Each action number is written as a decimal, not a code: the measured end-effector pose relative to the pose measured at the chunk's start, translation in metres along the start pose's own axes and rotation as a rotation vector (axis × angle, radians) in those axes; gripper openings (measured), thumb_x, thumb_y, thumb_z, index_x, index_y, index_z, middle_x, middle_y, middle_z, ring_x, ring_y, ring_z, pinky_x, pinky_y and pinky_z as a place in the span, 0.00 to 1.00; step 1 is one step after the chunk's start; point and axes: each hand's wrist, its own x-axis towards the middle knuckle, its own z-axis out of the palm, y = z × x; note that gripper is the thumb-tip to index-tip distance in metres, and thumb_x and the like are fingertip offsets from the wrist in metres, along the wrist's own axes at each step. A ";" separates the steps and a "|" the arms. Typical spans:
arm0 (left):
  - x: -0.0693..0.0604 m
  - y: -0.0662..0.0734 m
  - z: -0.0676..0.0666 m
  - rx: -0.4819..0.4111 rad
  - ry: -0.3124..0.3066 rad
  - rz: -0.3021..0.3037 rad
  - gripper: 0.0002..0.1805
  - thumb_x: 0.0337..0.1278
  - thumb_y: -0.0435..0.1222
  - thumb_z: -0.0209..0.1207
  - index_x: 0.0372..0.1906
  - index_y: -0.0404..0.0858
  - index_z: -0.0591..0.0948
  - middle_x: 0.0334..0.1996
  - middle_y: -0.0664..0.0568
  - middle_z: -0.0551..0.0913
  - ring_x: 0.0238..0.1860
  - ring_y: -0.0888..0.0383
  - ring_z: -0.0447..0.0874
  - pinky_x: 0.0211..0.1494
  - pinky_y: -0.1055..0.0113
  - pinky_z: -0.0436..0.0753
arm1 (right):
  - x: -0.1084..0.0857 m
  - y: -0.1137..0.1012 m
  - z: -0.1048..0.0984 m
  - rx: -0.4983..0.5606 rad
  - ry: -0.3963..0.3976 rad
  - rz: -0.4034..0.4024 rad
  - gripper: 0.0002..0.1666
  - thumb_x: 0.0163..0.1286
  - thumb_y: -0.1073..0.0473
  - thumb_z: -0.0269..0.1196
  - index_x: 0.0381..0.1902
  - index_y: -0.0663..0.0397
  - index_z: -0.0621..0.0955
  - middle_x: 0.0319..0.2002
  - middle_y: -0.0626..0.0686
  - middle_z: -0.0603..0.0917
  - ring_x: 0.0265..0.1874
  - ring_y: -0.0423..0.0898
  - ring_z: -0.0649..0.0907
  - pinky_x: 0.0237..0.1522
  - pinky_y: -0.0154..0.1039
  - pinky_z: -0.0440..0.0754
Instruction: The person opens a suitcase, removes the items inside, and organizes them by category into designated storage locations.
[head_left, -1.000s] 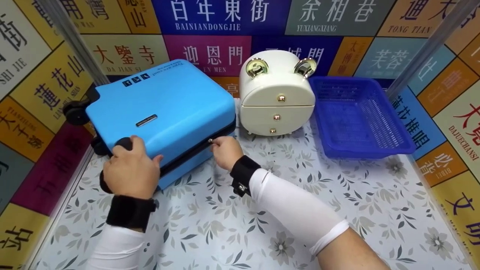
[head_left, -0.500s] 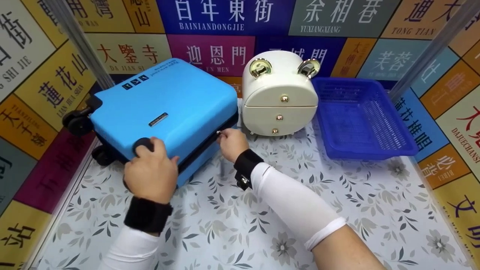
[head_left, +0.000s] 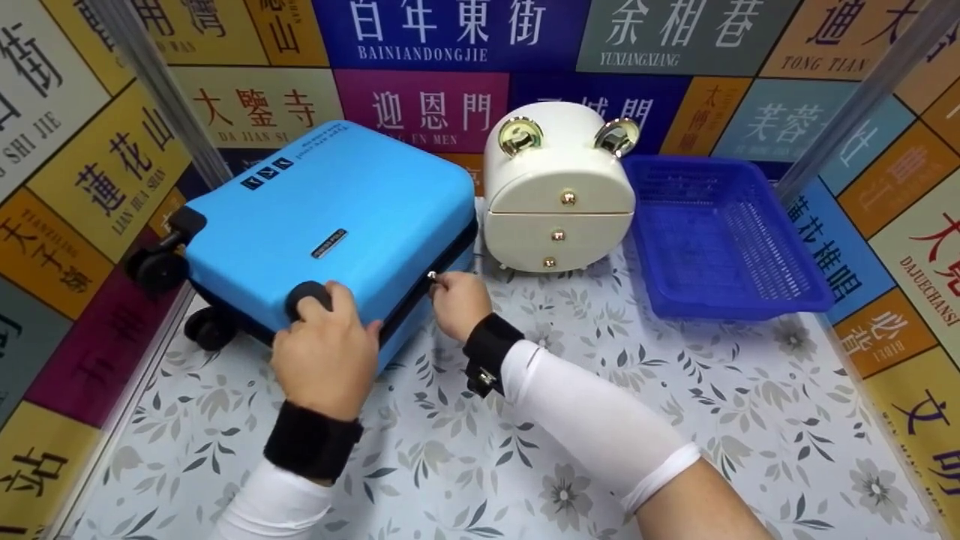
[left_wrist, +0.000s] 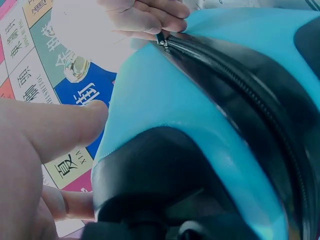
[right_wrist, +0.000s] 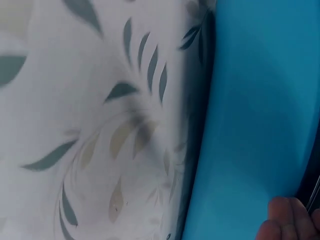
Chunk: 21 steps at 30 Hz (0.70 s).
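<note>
A bright blue suitcase [head_left: 322, 202] lies on its side at the left, lid up, with black wheels [head_left: 157, 266] along its left end. My left hand [head_left: 326, 349] grips the near corner wheel [head_left: 307, 296]; in the left wrist view its thumb [left_wrist: 75, 122] stands apart from the black corner piece. My right hand [head_left: 461, 304] pinches the metal zipper pull [head_left: 432, 277] on the suitcase's front side. In the left wrist view the zipper [left_wrist: 245, 92] runs along the black band, its teeth closed where visible. Only fingertips of the right hand show in the right wrist view.
A cream drawer box [head_left: 559, 187] with gold knobs and ear-shaped trims stands right of the suitcase. Beside it sits a blue plastic basket [head_left: 739, 304]. A leaf-patterned cloth [head_left: 562, 450] covers the table, with sign-printed walls behind and at both sides.
My left hand has moved right, swinging the suitcase's near corner with it. My right hand slid slightly toward the far corner, then back a little, still pinching the zipper pull.
</note>
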 end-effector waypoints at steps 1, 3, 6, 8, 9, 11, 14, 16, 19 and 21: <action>0.000 0.001 0.000 -0.002 0.005 0.002 0.39 0.66 0.54 0.70 0.66 0.27 0.75 0.43 0.25 0.83 0.23 0.37 0.86 0.33 0.43 0.87 | 0.001 0.000 0.000 0.000 0.001 0.001 0.18 0.81 0.61 0.56 0.57 0.58 0.89 0.49 0.56 0.93 0.40 0.50 0.89 0.44 0.41 0.86; 0.000 0.006 0.000 -0.004 0.013 0.014 0.39 0.65 0.54 0.70 0.65 0.27 0.76 0.42 0.26 0.84 0.24 0.37 0.86 0.32 0.44 0.87 | 0.004 0.000 -0.001 -0.001 0.007 0.006 0.18 0.81 0.60 0.57 0.57 0.57 0.90 0.49 0.56 0.93 0.41 0.51 0.88 0.46 0.43 0.86; 0.000 0.016 0.000 -0.006 0.028 0.047 0.37 0.66 0.54 0.69 0.62 0.28 0.77 0.39 0.28 0.84 0.26 0.38 0.87 0.31 0.47 0.87 | 0.013 0.004 -0.004 -0.008 0.026 0.005 0.18 0.81 0.59 0.57 0.56 0.56 0.90 0.50 0.56 0.93 0.44 0.53 0.89 0.53 0.46 0.86; 0.001 0.021 -0.001 -0.025 0.025 0.080 0.32 0.67 0.54 0.68 0.58 0.29 0.79 0.36 0.30 0.84 0.25 0.40 0.87 0.29 0.48 0.87 | 0.020 0.009 -0.006 -0.016 0.043 -0.003 0.18 0.81 0.59 0.57 0.56 0.56 0.90 0.50 0.56 0.93 0.47 0.53 0.89 0.57 0.47 0.86; 0.002 0.022 -0.002 -0.047 0.002 0.094 0.30 0.69 0.53 0.66 0.56 0.30 0.79 0.35 0.32 0.84 0.23 0.41 0.86 0.27 0.49 0.86 | 0.023 0.012 -0.007 -0.024 0.054 -0.010 0.18 0.81 0.59 0.57 0.55 0.56 0.90 0.50 0.55 0.93 0.48 0.53 0.89 0.58 0.46 0.85; 0.007 0.018 -0.006 -0.136 -0.068 0.113 0.25 0.74 0.51 0.63 0.55 0.32 0.78 0.34 0.34 0.85 0.22 0.42 0.85 0.25 0.48 0.86 | 0.028 0.017 -0.009 -0.040 0.075 -0.020 0.17 0.81 0.60 0.58 0.54 0.56 0.91 0.48 0.55 0.93 0.49 0.54 0.90 0.59 0.47 0.85; 0.016 -0.006 -0.011 -0.338 -0.168 0.106 0.17 0.78 0.43 0.57 0.57 0.34 0.80 0.41 0.36 0.87 0.29 0.41 0.89 0.32 0.44 0.88 | 0.032 0.021 -0.011 -0.053 0.089 -0.032 0.17 0.80 0.61 0.58 0.53 0.56 0.91 0.47 0.56 0.93 0.50 0.54 0.90 0.60 0.47 0.85; 0.020 -0.029 -0.010 -0.435 -0.162 0.104 0.15 0.75 0.35 0.57 0.60 0.36 0.82 0.51 0.36 0.88 0.44 0.37 0.89 0.45 0.39 0.88 | 0.033 0.020 -0.013 -0.055 0.069 -0.036 0.17 0.80 0.60 0.58 0.53 0.56 0.91 0.47 0.56 0.93 0.51 0.54 0.90 0.61 0.48 0.85; 0.024 -0.062 -0.003 -0.469 -0.127 0.132 0.22 0.69 0.31 0.62 0.65 0.42 0.84 0.71 0.38 0.78 0.70 0.32 0.77 0.69 0.30 0.76 | 0.034 0.018 -0.014 -0.062 0.038 -0.043 0.17 0.80 0.59 0.57 0.53 0.56 0.91 0.48 0.56 0.93 0.51 0.55 0.90 0.60 0.48 0.85; 0.029 -0.078 0.003 -0.439 -0.137 0.170 0.28 0.66 0.34 0.68 0.71 0.47 0.81 0.79 0.38 0.69 0.80 0.30 0.62 0.78 0.26 0.62 | 0.034 0.017 -0.014 -0.074 0.024 -0.043 0.17 0.80 0.59 0.57 0.52 0.55 0.91 0.48 0.55 0.93 0.50 0.55 0.90 0.59 0.49 0.85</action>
